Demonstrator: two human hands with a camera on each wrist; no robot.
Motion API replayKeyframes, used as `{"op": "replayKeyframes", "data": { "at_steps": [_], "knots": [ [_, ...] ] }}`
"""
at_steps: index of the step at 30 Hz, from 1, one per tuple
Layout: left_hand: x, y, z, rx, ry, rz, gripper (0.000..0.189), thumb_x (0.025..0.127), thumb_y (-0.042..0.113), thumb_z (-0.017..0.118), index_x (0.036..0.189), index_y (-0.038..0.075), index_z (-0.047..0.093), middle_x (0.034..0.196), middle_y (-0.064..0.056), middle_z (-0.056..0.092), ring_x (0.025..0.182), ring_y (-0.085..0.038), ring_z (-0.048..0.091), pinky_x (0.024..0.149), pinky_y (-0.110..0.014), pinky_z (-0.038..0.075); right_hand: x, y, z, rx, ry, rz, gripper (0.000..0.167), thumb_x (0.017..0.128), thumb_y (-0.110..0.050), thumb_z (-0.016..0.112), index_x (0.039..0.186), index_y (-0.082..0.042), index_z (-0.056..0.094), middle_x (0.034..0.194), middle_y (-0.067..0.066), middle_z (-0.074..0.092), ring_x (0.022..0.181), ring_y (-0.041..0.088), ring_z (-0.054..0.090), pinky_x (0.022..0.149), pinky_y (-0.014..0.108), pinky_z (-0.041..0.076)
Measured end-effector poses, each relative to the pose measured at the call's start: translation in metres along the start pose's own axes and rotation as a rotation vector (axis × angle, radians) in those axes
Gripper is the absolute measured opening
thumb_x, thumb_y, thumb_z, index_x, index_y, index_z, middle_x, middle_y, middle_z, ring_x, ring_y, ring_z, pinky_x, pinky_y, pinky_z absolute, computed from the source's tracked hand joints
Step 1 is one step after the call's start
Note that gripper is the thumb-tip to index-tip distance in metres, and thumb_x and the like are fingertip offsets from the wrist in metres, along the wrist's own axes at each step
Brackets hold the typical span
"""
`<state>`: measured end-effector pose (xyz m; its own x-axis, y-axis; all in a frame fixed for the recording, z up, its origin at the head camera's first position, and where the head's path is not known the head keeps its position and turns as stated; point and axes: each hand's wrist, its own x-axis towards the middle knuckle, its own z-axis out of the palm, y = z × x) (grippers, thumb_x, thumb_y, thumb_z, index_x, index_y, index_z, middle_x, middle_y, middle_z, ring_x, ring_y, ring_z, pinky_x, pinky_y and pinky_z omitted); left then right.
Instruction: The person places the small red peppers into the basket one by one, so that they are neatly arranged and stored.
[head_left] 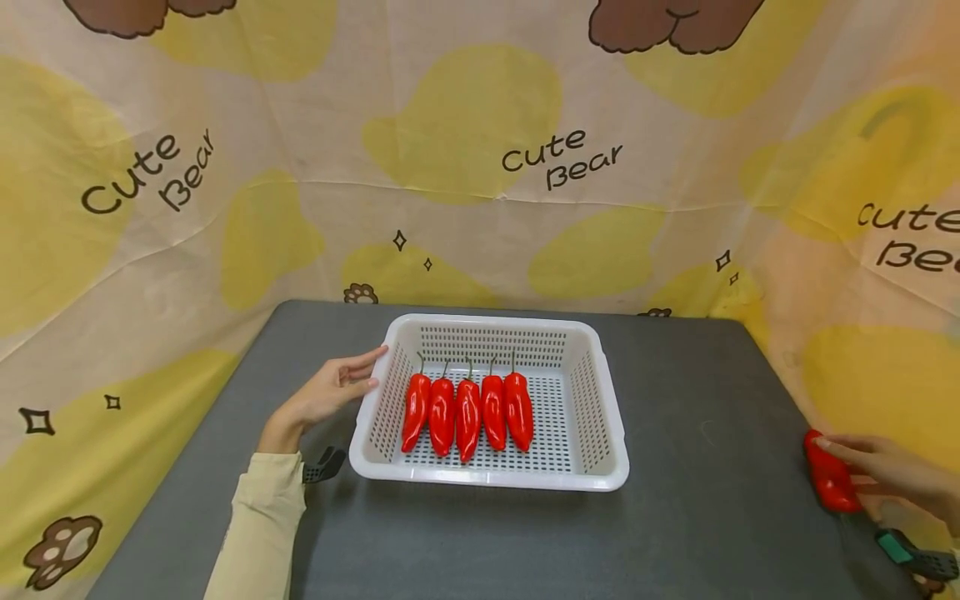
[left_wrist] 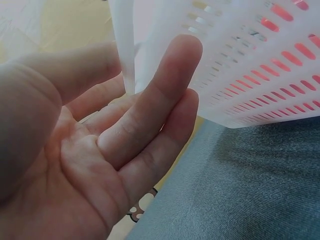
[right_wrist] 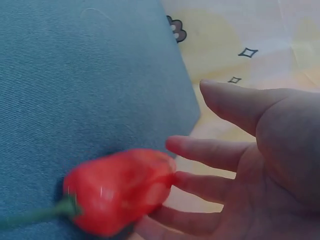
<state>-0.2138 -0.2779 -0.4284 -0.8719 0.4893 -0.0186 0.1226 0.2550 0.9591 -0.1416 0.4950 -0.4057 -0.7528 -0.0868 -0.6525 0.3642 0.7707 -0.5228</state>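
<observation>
A white plastic basket (head_left: 487, 479) with slotted walls stands on the dark table, several red peppers (head_left: 468, 417) lying side by side in it, stems toward the far side. My left hand (head_left: 330, 392) holds the basket's left rim; in the left wrist view, thumb and fingers lie at the rim, with fingertips (left_wrist: 185, 50) against the outer wall. At the table's right edge lies a single red pepper (head_left: 831, 473). My right hand (head_left: 892, 471) is beside it, fingers extended and touching its tip end, thumb apart in the right wrist view. The pepper's green stem (right_wrist: 40, 215) points away from this hand.
The dark grey table (head_left: 690, 417) extends around the basket, with a wide stretch between it and the right-hand pepper. A yellow and cream cloth (head_left: 450, 125) printed with "Cute Bear" hangs behind and along both sides.
</observation>
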Motion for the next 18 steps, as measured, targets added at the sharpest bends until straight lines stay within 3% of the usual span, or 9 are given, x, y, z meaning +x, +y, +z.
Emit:
{"op": "replayKeyframes", "data": {
  "at_steps": [4, 9, 14, 16, 18],
  "knots": [
    [0.0, -0.0004, 0.0002, 0.0, 0.003, -0.005, 0.065, 0.101, 0.011, 0.06, 0.158, 0.002, 0.03, 0.156, -0.028, 0.04, 0.115, -0.005, 0.066, 0.095, -0.043, 0.059, 0.0043, 0.0021, 0.0027, -0.042, 0.011, -0.059, 0.079, 0.112, -0.043, 0.027, 0.141, 0.03, 0.027, 0.146, 0.05, 0.03, 0.132, 0.065, 0.038, 0.098, 0.059, 0.053],
    [0.0001, 0.0004, 0.0007, 0.006, 0.005, -0.009, 0.066, 0.101, 0.012, 0.061, 0.158, 0.002, 0.03, 0.156, -0.028, 0.04, 0.116, -0.006, 0.065, 0.095, -0.044, 0.059, 0.0064, 0.0033, 0.0025, -0.057, 0.033, -0.111, 0.068, 0.112, -0.038, 0.028, 0.137, 0.023, 0.046, 0.147, 0.055, 0.007, 0.134, 0.067, 0.029, 0.099, 0.058, 0.053],
    [-0.0002, 0.0006, 0.0008, -0.006, 0.005, -0.009, 0.066, 0.101, 0.011, 0.06, 0.158, 0.002, 0.029, 0.156, -0.028, 0.038, 0.116, -0.001, 0.064, 0.096, -0.039, 0.058, 0.0064, 0.0037, 0.0031, -0.087, 0.053, -0.173, 0.055, 0.112, -0.025, 0.031, 0.139, 0.022, 0.043, 0.146, 0.057, 0.005, 0.124, 0.054, 0.052, 0.095, 0.054, 0.056],
    [-0.0003, 0.0006, 0.0007, -0.01, 0.003, -0.007, 0.065, 0.102, 0.011, 0.06, 0.158, 0.001, 0.029, 0.156, -0.028, 0.038, 0.115, 0.0, 0.064, 0.095, -0.037, 0.058, 0.006, 0.0053, 0.0054, -0.109, 0.07, -0.208, 0.05, 0.111, -0.017, 0.033, 0.14, 0.023, 0.04, 0.145, 0.057, 0.007, 0.123, 0.057, 0.052, 0.092, 0.054, 0.057],
    [-0.0006, 0.0004, 0.0008, -0.011, 0.002, -0.007, 0.065, 0.102, 0.011, 0.059, 0.158, 0.002, 0.028, 0.157, -0.028, 0.038, 0.116, 0.0, 0.064, 0.095, -0.036, 0.058, 0.0057, 0.0066, 0.0083, -0.139, 0.1, -0.246, 0.044, 0.108, -0.008, 0.038, 0.139, 0.023, 0.041, 0.144, 0.058, 0.009, 0.125, 0.068, 0.042, 0.087, 0.05, 0.06]
  ]
}}
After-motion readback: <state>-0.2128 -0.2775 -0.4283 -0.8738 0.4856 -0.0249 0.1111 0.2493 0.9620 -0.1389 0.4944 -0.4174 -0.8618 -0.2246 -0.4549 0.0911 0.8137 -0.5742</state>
